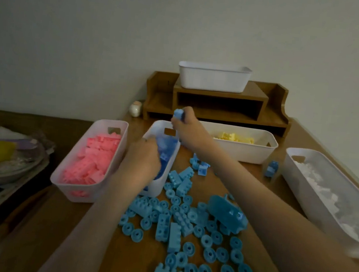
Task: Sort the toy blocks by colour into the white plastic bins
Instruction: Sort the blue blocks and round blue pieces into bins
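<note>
A pile of blue blocks (185,227) and round blue wheels lies on the wooden table (135,266). My right hand (186,127) holds a blue block (179,114) above the far end of the bin of blue blocks (172,157). My left hand (144,158) hangs over that bin's near half, fingers curled down into it; whether it holds anything is hidden. A bin of pink blocks (69,181) stands to the left, a bin of yellow blocks (260,154) behind, and a bin of white blocks (324,199) to the right.
An empty white bin (212,77) sits on a wooden shelf unit (271,115) against the wall. A small blue figure (271,168) stands between the yellow and white bins. A glass bowl (1,159) on stacked papers sits at the left, beside the table.
</note>
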